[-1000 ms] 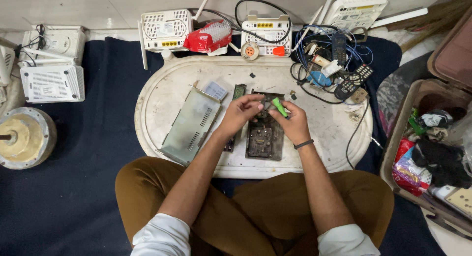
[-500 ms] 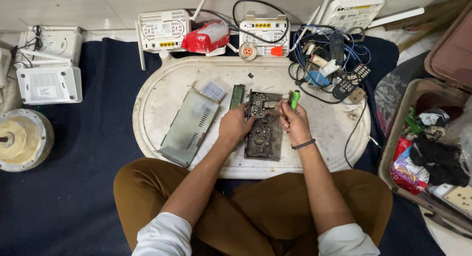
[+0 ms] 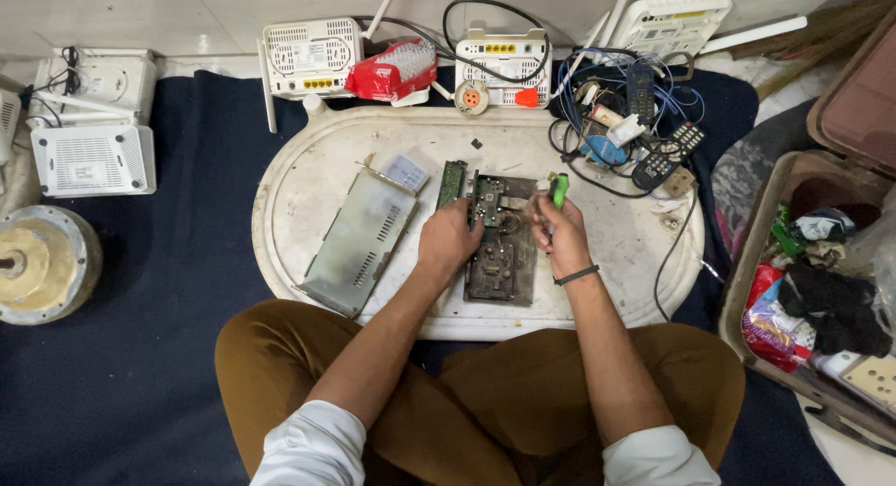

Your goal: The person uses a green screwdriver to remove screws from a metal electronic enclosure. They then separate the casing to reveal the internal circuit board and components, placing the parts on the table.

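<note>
A person is sitting cross-legged on a dark blue floor mat, leaning over a white oval worktop (image 3: 308, 183) that is lying low in front of the knees. Near the middle of the worktop a dark, rusty rectangular circuit board (image 3: 501, 253) is lying flat, with its long side running away from the person.

The left hand (image 3: 450, 239) is resting on the left edge of this board, fingers curled down onto it and pressing it in place. The right hand (image 3: 558, 232) is sitting at the board's right edge, closed around a screwdriver with a green handle (image 3: 559, 189); the handle is sticking up out of the fist, and the tip is hidden, so whether it is touching the board cannot be told. A dark band is circling the right wrist.

Just left of the board a narrow green strip of circuit board (image 3: 453, 183) is lying along its upper corner, and farther left a grey perforated metal cover (image 3: 359, 240) is lying tilted on the worktop, well apart from the hands.

Beyond the far rim, white router boxes (image 3: 313, 56) are standing in a row, with a red and white plastic lamp (image 3: 392, 70) lying between two of them. To the upper right a tangle of blue and black cables and a black remote control (image 3: 667, 154) are spilling over the worktop's edge. At the far right an open brown case (image 3: 747, 262) is holding cloth and packets, and at the far left a round cream metal part (image 3: 42, 262) is sitting on the mat.
</note>
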